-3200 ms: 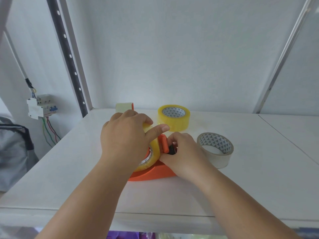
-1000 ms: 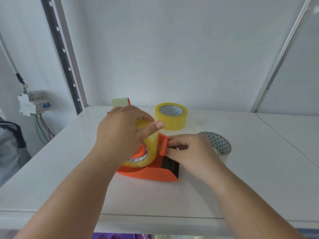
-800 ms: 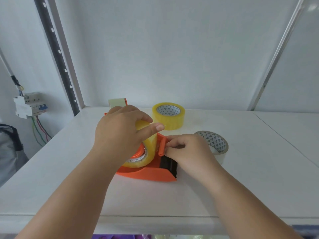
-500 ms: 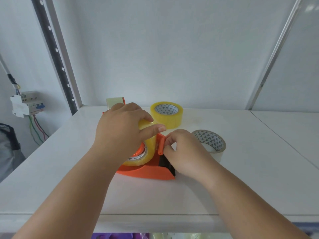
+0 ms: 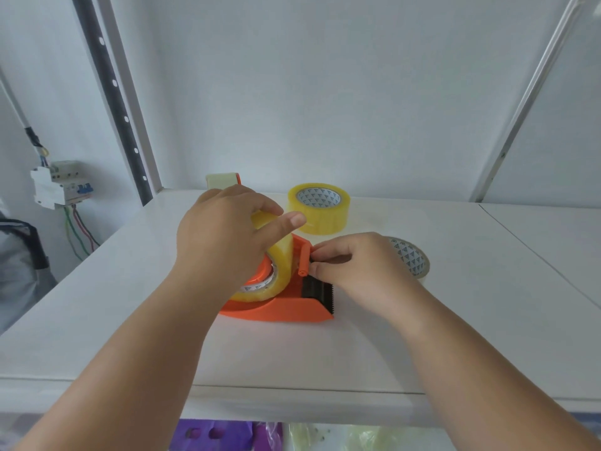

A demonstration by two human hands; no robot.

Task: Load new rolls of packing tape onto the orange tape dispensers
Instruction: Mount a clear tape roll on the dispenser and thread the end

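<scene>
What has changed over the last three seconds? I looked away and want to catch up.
The right hand has moved off the dispenser's black toothed blade, now uncovered, and pinches at the orange roller, apparently on the tape end. The left hand stays clamped on the mounted yellow roll. The spare yellow roll and pale roll lie as before.

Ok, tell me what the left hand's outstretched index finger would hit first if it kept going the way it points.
Probably the loose yellow tape roll lying flat behind the dispenser; the left hand points right and slightly away. Depth is unclear, so it might pass just in front.
</scene>
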